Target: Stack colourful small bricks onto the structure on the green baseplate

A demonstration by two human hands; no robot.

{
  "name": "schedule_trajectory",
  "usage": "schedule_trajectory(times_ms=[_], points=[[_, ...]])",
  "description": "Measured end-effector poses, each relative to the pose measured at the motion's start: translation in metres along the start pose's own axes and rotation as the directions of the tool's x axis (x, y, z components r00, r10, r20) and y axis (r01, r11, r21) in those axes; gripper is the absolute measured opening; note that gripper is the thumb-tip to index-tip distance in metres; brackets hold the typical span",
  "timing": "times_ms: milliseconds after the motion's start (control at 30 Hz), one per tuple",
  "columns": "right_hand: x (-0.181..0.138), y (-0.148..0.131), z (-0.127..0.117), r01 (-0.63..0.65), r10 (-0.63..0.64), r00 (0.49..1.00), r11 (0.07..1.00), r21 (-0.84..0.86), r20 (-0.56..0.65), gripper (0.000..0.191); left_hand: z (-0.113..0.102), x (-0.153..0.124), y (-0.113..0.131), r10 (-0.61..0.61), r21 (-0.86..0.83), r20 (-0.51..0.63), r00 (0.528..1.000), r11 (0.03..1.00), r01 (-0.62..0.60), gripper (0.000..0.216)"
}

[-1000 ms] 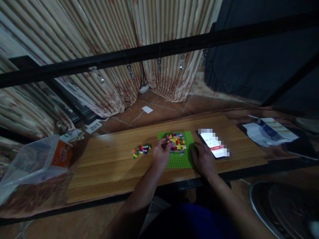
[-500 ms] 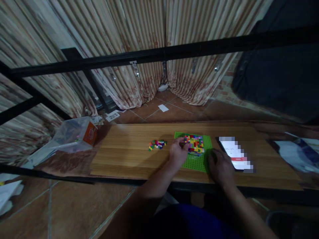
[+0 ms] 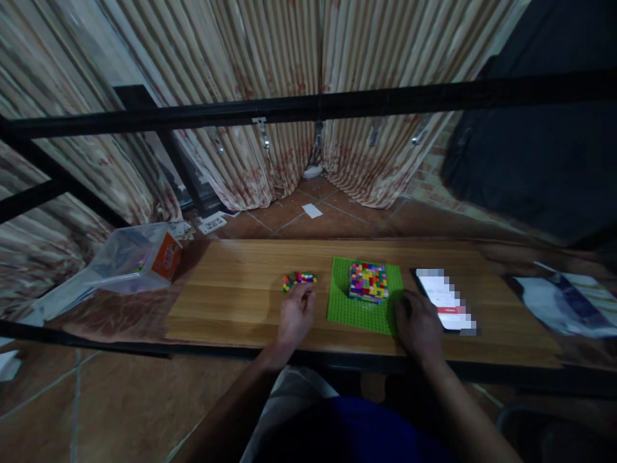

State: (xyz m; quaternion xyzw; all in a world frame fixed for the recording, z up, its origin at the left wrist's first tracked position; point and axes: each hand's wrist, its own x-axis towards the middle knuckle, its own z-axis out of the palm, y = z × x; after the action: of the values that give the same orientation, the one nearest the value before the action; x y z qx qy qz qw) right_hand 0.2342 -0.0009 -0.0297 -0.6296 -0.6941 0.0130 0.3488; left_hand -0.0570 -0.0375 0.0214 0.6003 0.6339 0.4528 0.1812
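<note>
The loose toy bricks (image 3: 299, 278) lay strung sideways just beyond my left hand (image 3: 295, 315), the nearer one; it was curled, pinching what, if anything, I couldn't tell.

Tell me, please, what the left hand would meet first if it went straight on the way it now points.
Most likely the loose pile of small bricks, just ahead of the left hand; whether they touch is unclear.

The left hand (image 3: 296, 315) has moved off the stack (image 3: 369, 281), leftward past the baseplate (image 3: 357, 316), to the loose bricks (image 3: 299, 277). It now overlaps their near edge. The stack's left side is now exposed.
</note>
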Motion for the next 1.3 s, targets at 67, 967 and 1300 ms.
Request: schedule_trajectory(times_ms=[67, 967, 1300], points=[[0.001, -0.004, -0.002, -0.005, 0.004, 1.0, 1.0, 0.022, 0.017, 0.04, -0.004, -0.01, -0.005, 0.015, 0.046, 0.061, 0.998, 0.999, -0.018, 0.02], [0.005, -0.012, -0.001, -0.045, 0.045, 0.999, 0.999, -0.025, 0.001, 0.034, 0.003, -0.021, -0.012, 0.133, 0.183, 0.237, 0.962, 0.967, -0.179, 0.02], [0.005, -0.01, 0.001, -0.076, 0.076, 0.997, 0.995, -0.059, -0.005, 0.031, -0.001, -0.017, -0.013, 0.177, 0.165, 0.311, 0.934, 0.958, -0.236, 0.021]])
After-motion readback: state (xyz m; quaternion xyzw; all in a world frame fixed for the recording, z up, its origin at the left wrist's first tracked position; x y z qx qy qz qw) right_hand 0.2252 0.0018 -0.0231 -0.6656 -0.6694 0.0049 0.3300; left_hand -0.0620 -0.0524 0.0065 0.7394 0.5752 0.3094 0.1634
